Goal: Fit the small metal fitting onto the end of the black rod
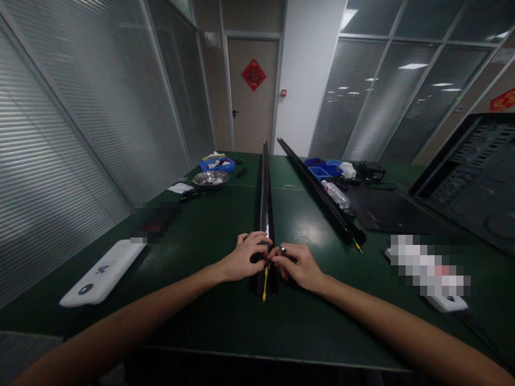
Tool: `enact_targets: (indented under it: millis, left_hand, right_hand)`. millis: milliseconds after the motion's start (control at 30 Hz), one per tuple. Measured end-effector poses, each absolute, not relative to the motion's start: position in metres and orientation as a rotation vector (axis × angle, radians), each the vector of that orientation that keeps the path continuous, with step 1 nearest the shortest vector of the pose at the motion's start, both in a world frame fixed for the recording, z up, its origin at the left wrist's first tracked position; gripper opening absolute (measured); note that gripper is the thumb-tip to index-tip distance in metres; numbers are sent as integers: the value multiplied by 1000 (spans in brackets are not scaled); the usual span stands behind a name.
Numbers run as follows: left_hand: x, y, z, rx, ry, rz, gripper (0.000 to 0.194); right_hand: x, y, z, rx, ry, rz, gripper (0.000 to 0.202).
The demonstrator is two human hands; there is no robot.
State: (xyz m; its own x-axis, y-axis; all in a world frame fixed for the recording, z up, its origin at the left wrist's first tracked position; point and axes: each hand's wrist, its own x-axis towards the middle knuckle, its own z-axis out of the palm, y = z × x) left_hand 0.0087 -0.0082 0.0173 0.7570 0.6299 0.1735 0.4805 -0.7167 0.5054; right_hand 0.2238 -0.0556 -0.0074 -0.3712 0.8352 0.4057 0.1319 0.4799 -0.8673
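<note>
A long black metal channel rail lies lengthwise on the green table, its near end in front of me. My left hand rests over that end, fingers curled around the rail. From the right, my right hand meets it with thumb and fingers pinched together; whatever lies between them is too small to make out. Its finger bears a ring. Out of the rail's near end, just below my fingertips, comes a short yellow wire with a small terminal at its tip.
A second black rail with a yellow-green wire lies to the right. Beyond it are blue bins, a plastic bottle and a large black metal panel. At left are a metal bowl and a white device.
</note>
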Motion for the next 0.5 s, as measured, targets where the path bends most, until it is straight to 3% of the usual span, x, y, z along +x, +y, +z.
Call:
enact_targets:
  millis: [500]
  left_hand:
    - [8,-8,18,2508,835,453,10]
  right_hand:
    - [222,-51,-9,-739,-1753,1012,32]
